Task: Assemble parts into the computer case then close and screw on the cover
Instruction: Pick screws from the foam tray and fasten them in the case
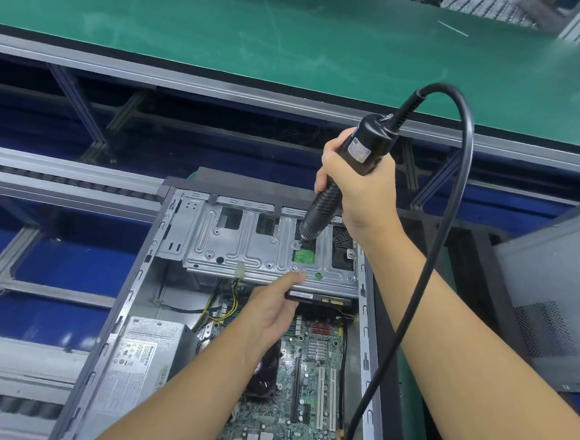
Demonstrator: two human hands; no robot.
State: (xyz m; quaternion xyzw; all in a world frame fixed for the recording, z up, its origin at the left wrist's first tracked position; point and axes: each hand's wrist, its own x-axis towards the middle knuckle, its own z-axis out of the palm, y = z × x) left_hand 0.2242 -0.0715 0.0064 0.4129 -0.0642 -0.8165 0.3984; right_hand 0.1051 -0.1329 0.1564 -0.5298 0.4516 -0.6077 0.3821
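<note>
An open computer case [142, 292] lies flat in front of me, showing the motherboard [313, 373], the power supply [144, 360] and a silver drive cage [249, 250]. My right hand [355, 187] grips a black electric screwdriver [362, 149], whose tip sits on a screw hole in the cage top. My left hand [271, 310] reaches under the cage's near edge and holds a black drive [318, 297] there, with the index finger stretched along the cage edge.
The grey side cover [561, 290] leans at the right of the case. The screwdriver's black cable [455, 242] loops over my right forearm. A green-topped bench [303, 40] runs behind, with aluminium rails [72, 173] and blue panels to the left.
</note>
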